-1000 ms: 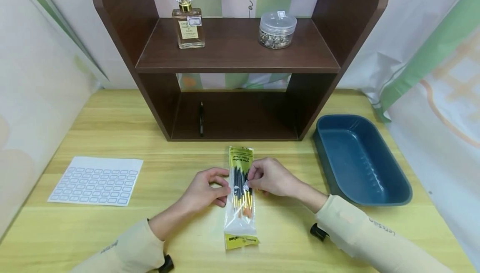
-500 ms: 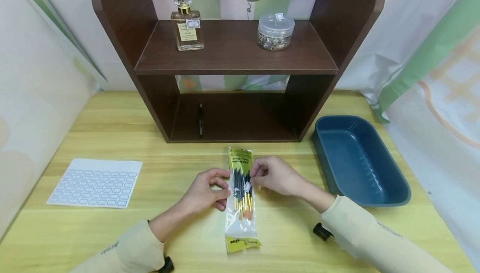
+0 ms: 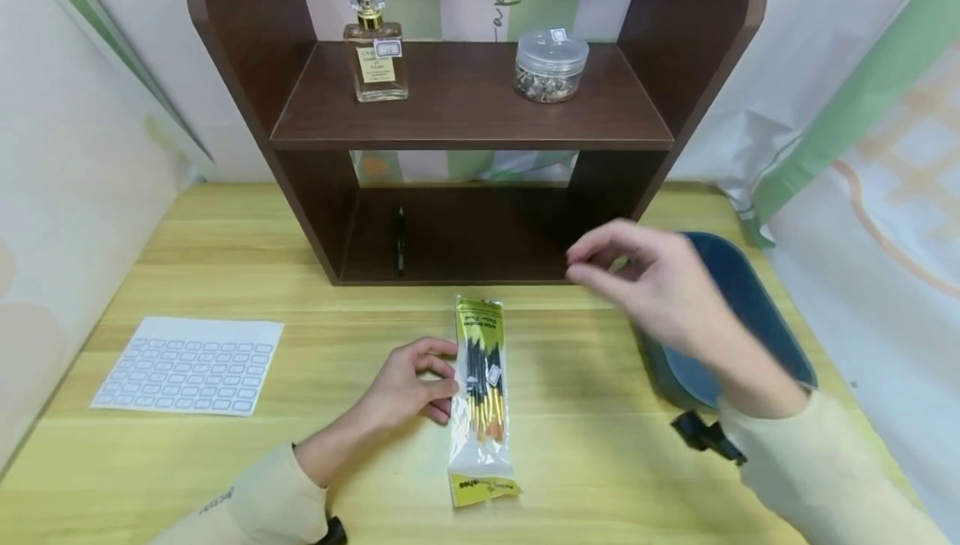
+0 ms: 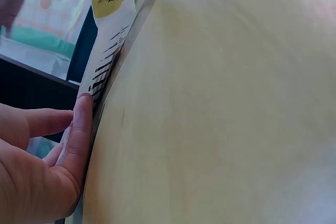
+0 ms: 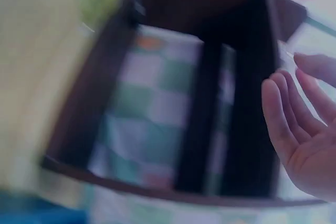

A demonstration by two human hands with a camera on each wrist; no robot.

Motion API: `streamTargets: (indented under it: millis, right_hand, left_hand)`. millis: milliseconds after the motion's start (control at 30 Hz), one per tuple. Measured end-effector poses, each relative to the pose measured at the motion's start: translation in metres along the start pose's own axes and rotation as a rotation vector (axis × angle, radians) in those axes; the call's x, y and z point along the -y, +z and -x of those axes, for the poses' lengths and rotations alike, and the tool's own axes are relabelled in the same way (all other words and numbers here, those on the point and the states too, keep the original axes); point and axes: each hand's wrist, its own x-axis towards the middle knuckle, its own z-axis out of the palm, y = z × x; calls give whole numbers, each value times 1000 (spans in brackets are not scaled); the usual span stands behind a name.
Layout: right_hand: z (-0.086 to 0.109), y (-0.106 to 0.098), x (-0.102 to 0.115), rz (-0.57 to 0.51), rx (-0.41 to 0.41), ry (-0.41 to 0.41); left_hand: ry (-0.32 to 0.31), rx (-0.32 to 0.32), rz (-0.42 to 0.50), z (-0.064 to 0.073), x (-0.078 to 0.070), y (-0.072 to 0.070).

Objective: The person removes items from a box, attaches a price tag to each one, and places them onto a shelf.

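A clear, yellow-ended pack of paintbrushes [image 3: 480, 412] lies lengthwise on the table, with black and gold handles showing and a small white sticker [image 3: 493, 375] on its front. At its left edge my left hand [image 3: 415, 380] holds it, thumb over the plastic; in the left wrist view the thumb and index finger of that hand [image 4: 50, 153] meet at the pack [image 4: 107, 51]. My right hand [image 3: 656, 282] is raised in front of the blue basin, fingers loosely bent, nothing visible in its grasp. The right wrist view shows these fingers [image 5: 286, 114] apart from the thumb.
A dark brown shelf [image 3: 472, 145] stands behind, bearing a perfume bottle [image 3: 377, 62], a lidded jar [image 3: 551, 70] of small metal bits and a black pen [image 3: 401, 241]. At right sits the blue basin [image 3: 765, 312]; at left lies a label sheet [image 3: 191, 366].
My right hand has let go of the sticker on the pack and lifted away to the right, over the basin's near side. My left hand has stayed at the pack's edge.
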Motion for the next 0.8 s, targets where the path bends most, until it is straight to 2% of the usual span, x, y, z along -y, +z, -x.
streamTargets:
  millis: [100, 233, 333, 400, 467, 533, 667, 800]
  right_hand:
    - [-12, -30, 15, -26, -196, -41]
    - [-32, -63, 28, -151, -475, -121]
    - [-49, -82, 31, -118, -638, -182]
    - [-61, -94, 33, -67, -698, -141]
    - [-72, -104, 33, -7, -714, -67]
    - [-82, -113, 31, -42, -695, 20]
    - [-100, -127, 20, -213, -616, 141]
    - [-113, -132, 7, -425, -540, 178]
  left_hand:
    - [-4, -4, 10, 0, 0, 0]
    - [-6, -7, 21, 0, 0, 0]
    - [-4, -1, 38, 0, -1, 0]
    - [-1, 5, 47, 0, -1, 0]
    - [0, 10, 55, 1, -2, 1]
    - [-3, 12, 62, 1, -2, 1]
    - [-8, 12, 89, 2, -3, 2]
    - [-7, 15, 126, 2, -3, 3]
